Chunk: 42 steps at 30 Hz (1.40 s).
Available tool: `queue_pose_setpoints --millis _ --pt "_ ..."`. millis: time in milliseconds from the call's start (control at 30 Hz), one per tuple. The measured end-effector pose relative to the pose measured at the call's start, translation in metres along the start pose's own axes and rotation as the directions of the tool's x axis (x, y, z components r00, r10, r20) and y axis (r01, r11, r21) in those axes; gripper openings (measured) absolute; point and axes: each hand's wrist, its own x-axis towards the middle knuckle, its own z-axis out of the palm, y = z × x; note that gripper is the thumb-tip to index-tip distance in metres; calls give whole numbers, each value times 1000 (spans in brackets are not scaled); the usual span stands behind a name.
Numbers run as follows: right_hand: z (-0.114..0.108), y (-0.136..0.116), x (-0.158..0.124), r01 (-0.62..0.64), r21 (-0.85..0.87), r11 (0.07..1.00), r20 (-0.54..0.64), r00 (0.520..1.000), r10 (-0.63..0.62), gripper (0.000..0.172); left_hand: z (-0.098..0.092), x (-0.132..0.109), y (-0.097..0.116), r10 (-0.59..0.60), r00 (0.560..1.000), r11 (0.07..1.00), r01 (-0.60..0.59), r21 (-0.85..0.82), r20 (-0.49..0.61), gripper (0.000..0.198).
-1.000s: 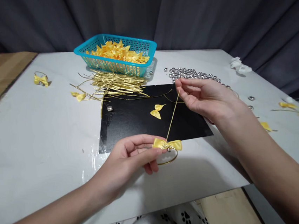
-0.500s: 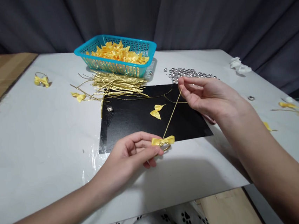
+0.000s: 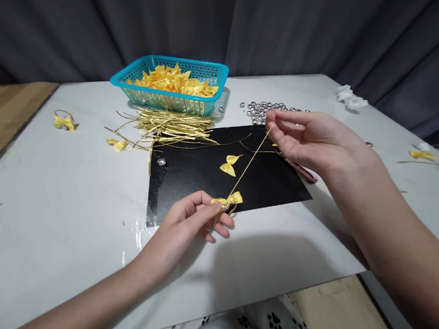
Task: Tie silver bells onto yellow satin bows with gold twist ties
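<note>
My left hand [image 3: 197,216] pinches a yellow ribbon bow [image 3: 236,198] between thumb and fingers, above the front edge of a black mat [image 3: 190,188]. A loop of gold cord hangs below the bow. From it a gold cord [image 3: 251,161] runs taut up to the right, its far end pinched in the fingertips of my right hand [image 3: 302,133]. Another yellow ribbon bow [image 3: 230,165] lies on the mat between the hands. Partly covered by my right hand, a pink tool [image 3: 301,171] that I cannot identify lies at the mat's right side.
Behind the mat are a pile of gold cords [image 3: 173,125] and a teal basket [image 3: 118,81] of yellow bows. Silver beads [image 3: 259,111] lie behind my right hand. A looped bow [image 3: 63,121] stands at left; crumpled white tissue [image 3: 351,97] and another bow [image 3: 421,155] are at right.
My left hand has shifted slightly left and tilted the bow, with its thumb now over the bow's middle. My right hand has moved a little right, keeping the cord taut.
</note>
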Motion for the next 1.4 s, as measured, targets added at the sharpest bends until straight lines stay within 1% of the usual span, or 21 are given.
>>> queue_pose_setpoints --millis 100,267,367,400,467,500,567,633,700,800,867,900,967,1000,1067,1133,1167,1267,1400 --pt "-1 0 0 26 -53 998 5 1000 -25 19 1 1 1 -14 1000 1000 14 18 15 22" --pt "0 7 2 83 -72 994 17 996 -82 18 0 2 2 -74 995 997 73 17 68 21" --pt "-1 17 4 96 -174 980 38 995 -91 16 1 1 2 -103 991 995 103 6 81 23" --pt "-1 21 4 100 -230 968 59 994 -88 15 1 1 3 -107 992 994 107 -3 73 24" --pt "-1 27 4 152 -342 927 115 986 -119 12 2 0 3 -99 994 995 100 -10 41 24" --pt "0 29 2 193 -368 909 153 977 -146 11 1 0 4 -81 996 997 81 -3 23 23" --pt "2 32 -3 252 -341 906 247 953 -173 11 0 0 6 -15 1000 1000 15 27 -25 20" --pt "5 34 -11 232 -277 932 361 924 -122 12 -3 0 8 70 993 996 -64 64 -92 16" --pt "9 39 -19 157 -279 947 444 896 -17 14 -6 1 11 113 983 993 -105 62 -147 15" --pt "13 51 -30 -9 -365 931 463 866 189 16 -9 4 15 108 983 994 -109 0 -149 16" --pt "14 59 -35 -111 -389 914 472 829 301 26 -11 6 18 111 984 993 -114 -11 -142 17" --pt "15 63 -36 -119 -397 910 481 818 317 32 -12 7 18 118 982 993 -120 0 -148 17" --pt "16 67 -39 -36 -442 896 522 803 289 37 -13 8 20 133 976 991 -130 30 -171 18" --pt "16 68 -40 23 -484 875 526 806 270 38 -13 9 20 143 972 990 -137 46 -184 18" --pt "17 68 -40 122 -575 809 502 834 231 37 -14 10 21 171 964 984 -158 78 -205 18" --pt "18 66 -39 169 -623 764 459 869 182 38 -15 11 22 203 956 977 -184 107 -211 19" --pt "18 66 -38 187 -623 759 448 881 150 39 -16 11 22 215 954 974 -193 120 -211 19" --pt "17 64 -34 218 -607 764 436 895 91 38 -18 13 23 229 953 967 -199 159 -196 18" --pt "15 62 -31 210 -618 758 423 901 96 36 -20 14 23 246 952 961 -216 173 -183 17"
